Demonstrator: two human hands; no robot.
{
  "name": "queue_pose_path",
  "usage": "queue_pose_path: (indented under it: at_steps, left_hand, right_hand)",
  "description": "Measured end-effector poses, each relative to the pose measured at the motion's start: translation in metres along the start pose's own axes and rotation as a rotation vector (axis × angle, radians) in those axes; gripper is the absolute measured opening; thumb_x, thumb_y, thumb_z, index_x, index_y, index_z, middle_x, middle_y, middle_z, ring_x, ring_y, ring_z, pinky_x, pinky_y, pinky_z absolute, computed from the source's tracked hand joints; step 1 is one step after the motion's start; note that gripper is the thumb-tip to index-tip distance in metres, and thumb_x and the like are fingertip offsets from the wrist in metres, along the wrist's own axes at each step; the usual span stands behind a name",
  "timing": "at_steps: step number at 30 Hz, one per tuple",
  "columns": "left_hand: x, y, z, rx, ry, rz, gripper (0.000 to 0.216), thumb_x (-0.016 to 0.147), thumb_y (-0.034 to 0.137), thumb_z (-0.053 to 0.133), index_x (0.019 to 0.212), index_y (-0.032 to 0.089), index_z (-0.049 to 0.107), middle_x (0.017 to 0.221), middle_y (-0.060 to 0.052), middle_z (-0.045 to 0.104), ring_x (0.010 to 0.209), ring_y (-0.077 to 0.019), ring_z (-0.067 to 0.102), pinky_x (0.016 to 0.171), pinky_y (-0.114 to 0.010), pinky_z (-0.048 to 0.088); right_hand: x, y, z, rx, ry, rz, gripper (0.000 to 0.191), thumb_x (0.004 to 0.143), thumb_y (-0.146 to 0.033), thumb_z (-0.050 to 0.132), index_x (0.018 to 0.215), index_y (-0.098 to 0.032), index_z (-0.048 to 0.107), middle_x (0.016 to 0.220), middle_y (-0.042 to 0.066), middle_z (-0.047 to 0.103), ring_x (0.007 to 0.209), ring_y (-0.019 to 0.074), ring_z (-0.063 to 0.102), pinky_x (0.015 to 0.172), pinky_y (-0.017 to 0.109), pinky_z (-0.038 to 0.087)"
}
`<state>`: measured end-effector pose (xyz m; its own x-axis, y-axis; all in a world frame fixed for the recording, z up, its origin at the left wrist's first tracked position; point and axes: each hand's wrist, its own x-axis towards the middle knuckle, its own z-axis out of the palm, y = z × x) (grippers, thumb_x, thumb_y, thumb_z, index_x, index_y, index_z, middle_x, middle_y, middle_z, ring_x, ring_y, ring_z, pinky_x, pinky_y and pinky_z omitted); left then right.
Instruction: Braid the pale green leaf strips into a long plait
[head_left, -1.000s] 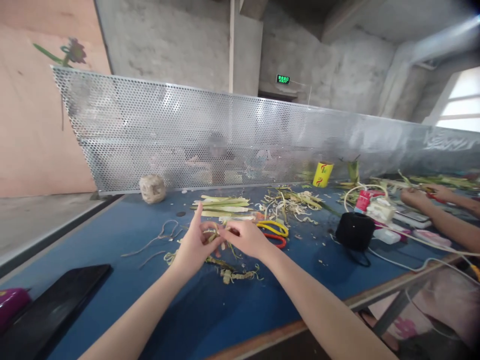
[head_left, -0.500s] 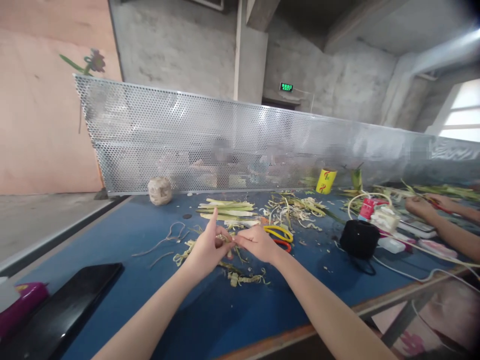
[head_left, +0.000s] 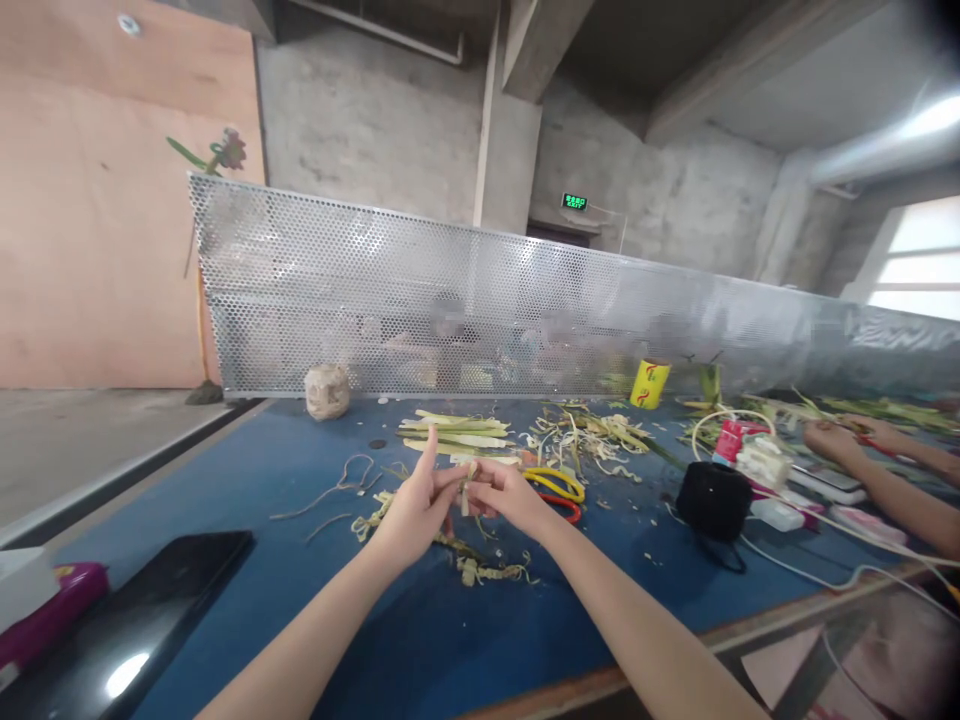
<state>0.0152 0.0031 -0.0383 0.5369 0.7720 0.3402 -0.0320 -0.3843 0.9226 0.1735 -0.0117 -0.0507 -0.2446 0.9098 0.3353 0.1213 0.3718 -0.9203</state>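
Observation:
My left hand (head_left: 416, 512) is closed in a pinch with its thumb raised, above the blue table. Its fingertips meet those of my right hand (head_left: 511, 496), which is closed too. Between them both hands grip a small pale plant strip (head_left: 466, 492), partly hidden by the fingers. Just beyond lie flat green-white leaf strips (head_left: 454, 428). Right beside my right hand are scissors with yellow and orange handles (head_left: 559, 486); their blades are covered. Curled plant shreds (head_left: 491, 572) lie below my hands, and a loose grey string (head_left: 337, 488) is to the left.
A black phone (head_left: 150, 610) lies front left. At the back stand a whitish roll (head_left: 327, 391) and a yellow can (head_left: 649, 384) before a perforated metal screen (head_left: 420, 270). On the right are a black spool-like object (head_left: 714, 500), cables, and another person's hands (head_left: 840, 440).
The camera view has tilted up slightly. My fingers have shifted around the plant strip, and more of it now shows between my hands.

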Motion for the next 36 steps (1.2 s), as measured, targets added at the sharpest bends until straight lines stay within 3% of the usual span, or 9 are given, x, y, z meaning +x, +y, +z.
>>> queue_pose_path:
  at_steps: [6,11,15,19,25,28,31,36]
  left_hand:
    - [-0.001,0.004,0.001,-0.005,0.029,0.048,0.08,0.079,0.026,0.046,0.136,0.032,-0.011,0.126,-0.014,0.046,0.054,-0.0077,0.055,0.041,-0.022,0.047]
    - [0.001,0.006,0.001,0.05,0.148,0.013,0.076,0.074,0.028,0.053,0.135,0.022,0.009,0.092,-0.006,0.059,0.054,-0.0109,0.056,0.041,-0.023,0.046]
    - [0.002,0.005,0.0,0.061,0.156,-0.017,0.07,0.072,0.025,0.054,0.132,0.017,0.02,0.066,0.003,0.054,0.058,-0.0147,0.058,0.042,-0.023,0.045]
    - [0.004,0.004,-0.003,0.149,0.141,-0.011,0.067,0.072,0.024,0.053,0.131,0.018,0.021,0.061,0.006,0.051,0.052,-0.0124,0.054,0.045,-0.023,0.045]
    - [0.006,0.007,-0.008,0.25,0.147,0.031,0.071,0.071,0.024,0.055,0.131,0.014,0.02,0.06,0.004,0.056,0.062,-0.0144,0.058,0.066,-0.029,0.046]
    - [0.005,0.008,-0.005,0.203,0.165,0.003,0.081,0.07,0.028,0.057,0.134,0.012,0.011,0.068,0.0,0.06,0.064,-0.0151,0.058,0.063,-0.029,0.047]
    - [0.002,0.008,-0.001,0.113,0.098,-0.043,0.087,0.07,0.033,0.058,0.136,0.014,0.004,0.084,-0.006,0.062,0.065,-0.0145,0.058,0.056,-0.028,0.046]
    - [0.0,0.011,0.004,0.058,0.004,-0.046,0.079,0.073,0.032,0.056,0.135,0.015,0.011,0.063,0.002,0.059,0.052,-0.0105,0.051,0.051,-0.024,0.041]
  right_hand:
    - [0.0,-0.003,-0.001,-0.023,0.036,-0.048,0.026,0.075,-0.039,0.055,0.086,-0.015,0.058,0.043,-0.007,0.043,0.041,0.0073,0.041,0.043,0.02,0.031]
    - [-0.001,-0.003,-0.003,-0.088,0.085,-0.062,0.021,0.076,-0.035,0.054,0.084,-0.016,0.057,0.047,-0.006,0.045,0.042,0.0073,0.04,0.043,0.02,0.032]
    - [-0.003,-0.007,0.001,-0.195,0.105,-0.063,0.016,0.074,-0.033,0.055,0.075,-0.017,0.053,0.053,-0.004,0.048,0.045,0.0076,0.042,0.046,0.02,0.033]
    - [-0.004,-0.009,0.003,-0.294,0.164,-0.095,0.015,0.074,-0.031,0.055,0.07,-0.018,0.052,0.053,-0.005,0.045,0.046,0.0073,0.038,0.045,0.02,0.03]
    - [-0.004,-0.007,-0.002,-0.218,0.148,-0.056,0.017,0.073,-0.032,0.056,0.067,-0.017,0.049,0.051,-0.006,0.041,0.045,0.0068,0.037,0.044,0.02,0.029]
    - [-0.003,-0.006,-0.004,-0.107,0.147,-0.023,0.019,0.072,-0.036,0.057,0.072,-0.018,0.049,0.051,-0.006,0.043,0.044,0.0071,0.04,0.043,0.02,0.031]
    - [-0.004,-0.007,-0.005,0.005,0.128,-0.018,0.024,0.07,-0.037,0.06,0.08,-0.019,0.048,0.051,-0.007,0.044,0.042,0.0069,0.04,0.043,0.02,0.033]
    - [-0.005,-0.01,-0.004,0.005,0.089,-0.041,0.022,0.072,-0.034,0.058,0.084,-0.019,0.046,0.054,-0.006,0.048,0.044,0.0072,0.043,0.044,0.02,0.035]
